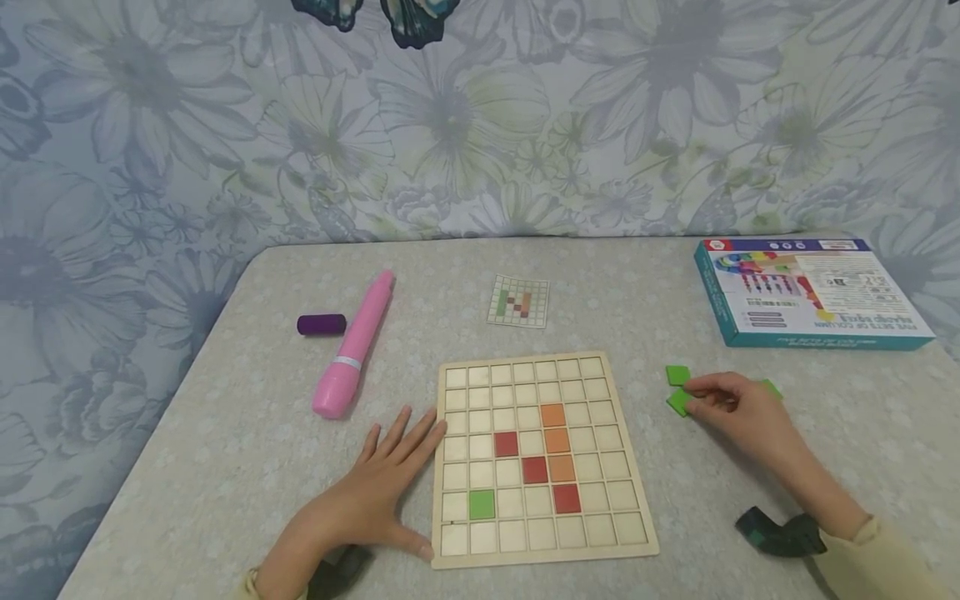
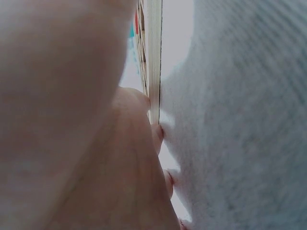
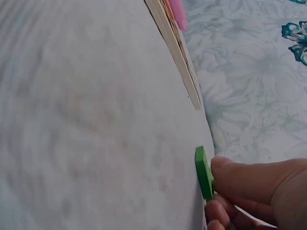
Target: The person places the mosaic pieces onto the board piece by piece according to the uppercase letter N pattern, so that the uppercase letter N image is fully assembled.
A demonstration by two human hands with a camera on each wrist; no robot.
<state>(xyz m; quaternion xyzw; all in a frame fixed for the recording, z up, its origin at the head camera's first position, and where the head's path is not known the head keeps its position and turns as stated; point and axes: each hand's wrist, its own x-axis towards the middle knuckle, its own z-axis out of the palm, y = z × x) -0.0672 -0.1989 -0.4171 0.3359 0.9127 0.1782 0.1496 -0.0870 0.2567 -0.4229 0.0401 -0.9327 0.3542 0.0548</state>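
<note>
A wooden grid board (image 1: 525, 562) lies on the table, with three orange tiles (image 1: 557, 441), three red tiles (image 1: 535, 470) and one green tile (image 1: 482, 504) in its cells. Spread along its left edge, my left hand (image 1: 375, 492) touches the frame with fingertip and thumb. To the right of the board, my right hand (image 1: 750, 417) pinches a loose green square tile (image 3: 203, 172) between thumb and finger. Another green tile (image 1: 677, 375) lies just behind it, and a further one (image 1: 772, 388) shows partly past the hand. Whatever lies under the right palm is hidden.
A small pattern card (image 1: 518, 302) lies behind the board. At the back right is a flat game box (image 1: 810, 296). On the left are a pink pen-shaped object (image 1: 356, 346) and a dark purple cylinder (image 1: 322, 325). A flowered wall covering (image 1: 480, 125) borders the table's back.
</note>
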